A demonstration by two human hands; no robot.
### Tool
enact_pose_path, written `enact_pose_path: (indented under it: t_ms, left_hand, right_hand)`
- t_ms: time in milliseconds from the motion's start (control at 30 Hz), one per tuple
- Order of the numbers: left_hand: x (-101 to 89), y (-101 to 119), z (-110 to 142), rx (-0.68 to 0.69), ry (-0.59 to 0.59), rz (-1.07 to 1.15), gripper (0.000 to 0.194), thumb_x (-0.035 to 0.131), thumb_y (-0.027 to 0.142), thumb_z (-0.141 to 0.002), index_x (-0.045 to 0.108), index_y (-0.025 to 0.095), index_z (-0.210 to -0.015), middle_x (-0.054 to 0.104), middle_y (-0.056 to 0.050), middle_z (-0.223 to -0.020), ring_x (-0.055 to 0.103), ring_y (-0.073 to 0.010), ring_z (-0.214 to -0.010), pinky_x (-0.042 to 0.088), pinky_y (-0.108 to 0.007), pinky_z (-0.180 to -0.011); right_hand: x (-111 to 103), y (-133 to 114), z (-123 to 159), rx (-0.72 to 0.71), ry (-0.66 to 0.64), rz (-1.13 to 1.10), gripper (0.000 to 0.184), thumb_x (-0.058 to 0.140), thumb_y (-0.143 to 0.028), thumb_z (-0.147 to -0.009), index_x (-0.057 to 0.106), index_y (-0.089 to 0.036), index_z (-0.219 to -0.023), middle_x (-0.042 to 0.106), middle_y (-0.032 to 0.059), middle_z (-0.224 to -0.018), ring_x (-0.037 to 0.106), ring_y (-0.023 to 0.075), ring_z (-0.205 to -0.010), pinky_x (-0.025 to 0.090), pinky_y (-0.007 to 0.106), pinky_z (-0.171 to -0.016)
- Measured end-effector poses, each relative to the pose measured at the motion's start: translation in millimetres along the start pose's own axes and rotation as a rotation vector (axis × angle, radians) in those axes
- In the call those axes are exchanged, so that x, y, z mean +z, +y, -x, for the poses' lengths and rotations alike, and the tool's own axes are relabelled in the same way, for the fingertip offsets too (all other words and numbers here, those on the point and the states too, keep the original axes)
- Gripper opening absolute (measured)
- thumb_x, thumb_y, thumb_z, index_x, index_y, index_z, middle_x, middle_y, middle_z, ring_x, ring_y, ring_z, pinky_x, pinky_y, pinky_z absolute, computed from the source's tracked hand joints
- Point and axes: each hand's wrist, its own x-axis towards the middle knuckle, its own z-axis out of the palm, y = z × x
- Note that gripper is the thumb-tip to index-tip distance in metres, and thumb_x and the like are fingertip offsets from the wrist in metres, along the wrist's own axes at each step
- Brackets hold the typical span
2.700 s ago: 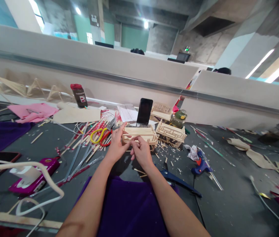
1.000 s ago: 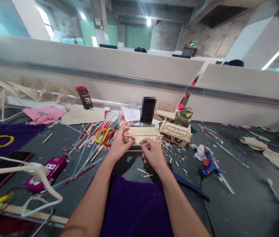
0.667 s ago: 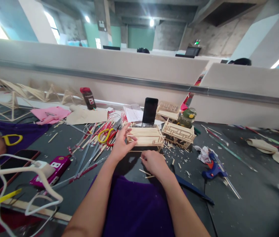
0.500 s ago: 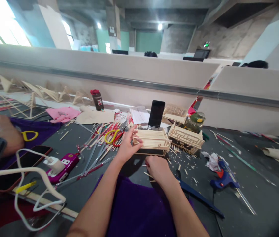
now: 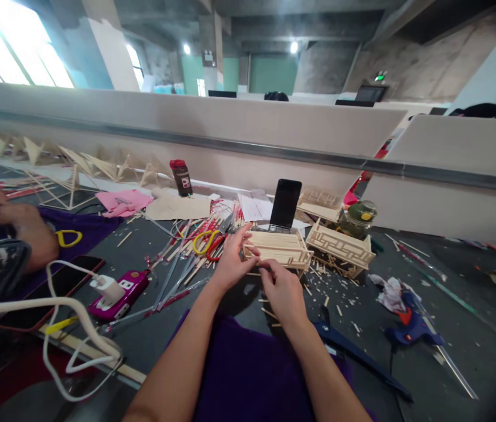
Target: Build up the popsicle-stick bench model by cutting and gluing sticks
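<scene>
A small model built of pale wooden sticks [image 5: 274, 241], shaped like a slatted bench or balcony with low railings, stands on the dark table in front of me. My left hand [image 5: 233, 261] is at its left end, thumb along the front and fingers over the far side, gripping it. Close to the left thumb, at the model's front edge, is my right hand [image 5: 281, 288]. Its thumb and forefinger are pinched together; whatever lies between them is too small to make out. A second stick model [image 5: 339, 245] with a patterned railing stands just to the right.
Behind are a phone on a stand [image 5: 286, 204], another stick model [image 5: 320, 202] and a jar [image 5: 359, 217]. Red-and-yellow scissors [image 5: 207, 243] lie among loose sticks at left, near a purple power strip [image 5: 120, 296]. A blue glue gun [image 5: 417, 328] lies right. Another person's hand [image 5: 19, 217] is far left.
My right hand has risen from the table to the model's front edge, and its fingers now meet near my left thumb. The view has swung slightly left.
</scene>
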Motion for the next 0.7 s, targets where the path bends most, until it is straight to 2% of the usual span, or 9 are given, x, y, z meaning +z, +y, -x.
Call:
enact_pose_path:
  t_ms: [233, 700]
  left_hand:
    - [0.4, 0.4, -1.7, 0.024, -0.002, -0.043, 0.074, 0.070, 0.022, -0.077, 0.039, 0.024, -0.144, 0.062, -0.011, -0.121, 0.058, -0.0260, -0.114, 0.040, -0.046, -0.103]
    - [-2.3, -0.9, -2.1, 0.050, -0.023, -0.077, 0.077, 0.071, 0.025, -0.077, 0.036, 0.023, -0.146, 0.062, -0.012, -0.121, 0.058, -0.0263, -0.113, 0.041, -0.043, -0.100]
  right_hand:
    - [1.8, 0.9, -5.1, 0.032, 0.024, -0.094, 0.024, 0.050, -0.028, -0.091, 0.065, -0.025, -0.109, 0.064, -0.0014, -0.059, 0.063, 0.0179, -0.058, 0.040, 0.023, -0.058]
    - [6.9, 7.1, -6.4, 0.014, 0.007, -0.191, 0.026, 0.046, -0.031, -0.092, 0.067, -0.027, -0.108, 0.063, -0.0022, -0.057, 0.058, 0.0159, -0.049, 0.039, 0.023, -0.050]
